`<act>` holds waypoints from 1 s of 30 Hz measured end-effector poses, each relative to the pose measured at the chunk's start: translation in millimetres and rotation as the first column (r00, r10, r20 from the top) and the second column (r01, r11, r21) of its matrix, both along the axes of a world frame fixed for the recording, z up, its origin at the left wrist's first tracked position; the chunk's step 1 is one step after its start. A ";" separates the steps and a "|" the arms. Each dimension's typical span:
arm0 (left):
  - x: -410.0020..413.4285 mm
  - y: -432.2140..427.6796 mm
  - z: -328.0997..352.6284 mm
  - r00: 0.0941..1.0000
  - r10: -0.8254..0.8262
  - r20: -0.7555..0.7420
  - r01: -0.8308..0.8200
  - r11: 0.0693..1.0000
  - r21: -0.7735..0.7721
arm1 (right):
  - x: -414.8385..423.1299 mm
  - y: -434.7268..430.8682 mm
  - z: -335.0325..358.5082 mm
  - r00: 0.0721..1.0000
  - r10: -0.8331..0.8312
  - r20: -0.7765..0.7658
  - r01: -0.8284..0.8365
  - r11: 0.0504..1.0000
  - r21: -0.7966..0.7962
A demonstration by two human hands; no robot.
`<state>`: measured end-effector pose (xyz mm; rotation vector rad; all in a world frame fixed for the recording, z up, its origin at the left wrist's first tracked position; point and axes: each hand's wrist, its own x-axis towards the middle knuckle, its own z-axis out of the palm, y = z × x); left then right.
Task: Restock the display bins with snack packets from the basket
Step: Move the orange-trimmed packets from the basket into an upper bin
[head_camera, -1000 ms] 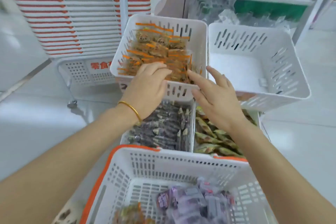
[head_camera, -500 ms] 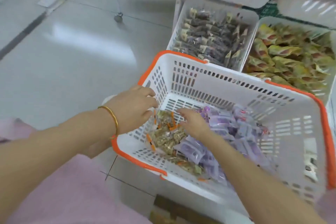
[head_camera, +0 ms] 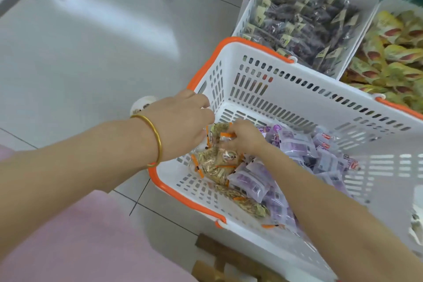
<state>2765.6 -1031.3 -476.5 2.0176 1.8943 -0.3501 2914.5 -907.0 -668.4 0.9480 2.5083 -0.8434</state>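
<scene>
While the right hand [head_camera: 246,138] grip pinches clear orange-edged snack packets [head_camera: 215,167] in the white orange-rimmed plastic basket [head_camera: 297,96] (left hand [head_camera: 180,126] grip, can't tell), next up is probably lifting them binward.

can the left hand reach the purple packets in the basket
Probably not directly: the right hand, gripping orange-edged packets, and its forearm lie across the basket between the left hand and the purple packets, though the top is open.

Right grip [head_camera: 242,138] is inside the white, orange-rimmed basket [head_camera: 297,91], fingers curled round clear orange-edged packets [head_camera: 212,167]. Left grip [head_camera: 183,119], with a gold bangle [head_camera: 158,137] at the wrist, reaches over the basket's left rim beside them; its fingertips are hidden. Purple packets [head_camera: 297,147] fill the basket's right side.
</scene>
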 end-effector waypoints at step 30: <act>97.4 92.5 62.9 0.665 0.390 0.636 -0.334 0.918 -0.214 | 97.7 42.1 227.4 0.389 -0.796 -0.464 0.583 0.603 -0.545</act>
